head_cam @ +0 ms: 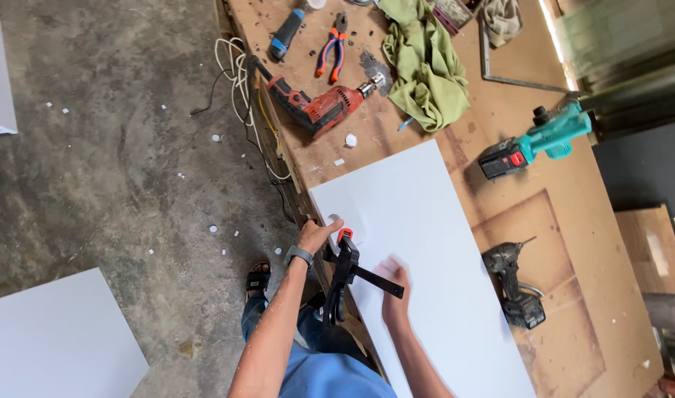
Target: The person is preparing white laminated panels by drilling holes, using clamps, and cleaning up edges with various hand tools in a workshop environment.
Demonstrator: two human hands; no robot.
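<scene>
Rough grey concrete floor [109,147] is lying to your left, scattered with small white chips, and a long brown wooden tabletop [595,243] is running away from you on the right; a large flat white rectangular panel [426,258] is lying on that tabletop with its near edge at the tabletop's left side. You are leaning over this edge; your left hand [315,234], with a grey watch on the wrist, is curling around the orange-and-black top of a black bar clamp [345,273] that is sitting at the panel's edge, its bar running down past the side of the tabletop; your right hand [395,284] is resting on the white panel just beside the clamp's black handle, touching it, though the blur is hiding whether the fingers are closing on it. Farther along the tabletop a red corded electric drill [319,103] is lying near the panel's far corner; orange-and-blue pliers [331,53] and a crumpled green cloth [424,70] are lying beyond it; a teal cordless drill [536,140] is lying right of the panel, and a black cordless driver [516,284] is lying just beside the panel's right edge. Another white panel [50,339] is lying on the floor at lower left.
</scene>
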